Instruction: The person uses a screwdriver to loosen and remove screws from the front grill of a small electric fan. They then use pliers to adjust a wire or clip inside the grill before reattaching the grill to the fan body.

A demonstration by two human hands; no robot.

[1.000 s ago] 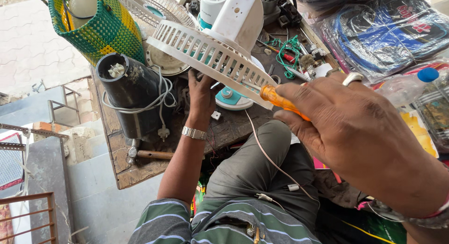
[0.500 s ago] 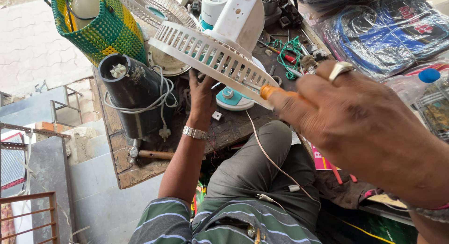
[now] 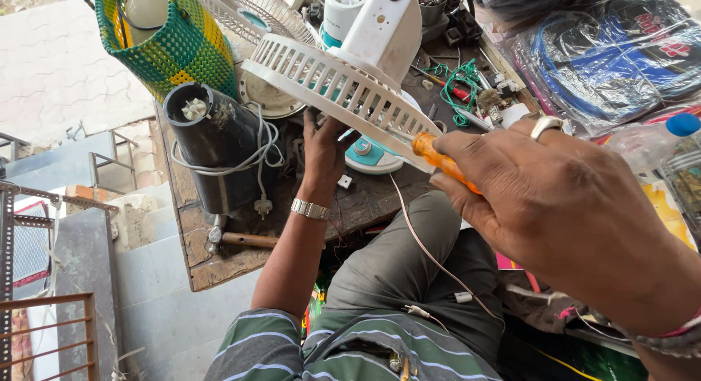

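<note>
A white table fan lies tilted over the wooden workbench (image 3: 219, 268), its slatted rear grille (image 3: 328, 85) facing me and its motor housing (image 3: 383, 30) behind. My left hand (image 3: 325, 151), with a metal watch on the wrist, reaches under the grille and holds it from below, next to the fan's teal base (image 3: 369, 156). My right hand (image 3: 555, 198), wearing a ring, grips an orange-handled screwdriver (image 3: 438, 160). The screwdriver's front end meets the grille's near edge, and its tip is hidden.
A black cylindrical appliance (image 3: 212, 143) wrapped in white cord stands left of the fan, a green-yellow woven basket (image 3: 171, 37) behind it. A hammer (image 3: 241, 238) lies at the bench's front edge. Bagged cables (image 3: 606, 52) and a blue-capped bottle (image 3: 657, 140) sit at right.
My right hand has rocked slightly on the screwdriver, staying at the grille's edge. My left hand keeps the same hold under the fan.
</note>
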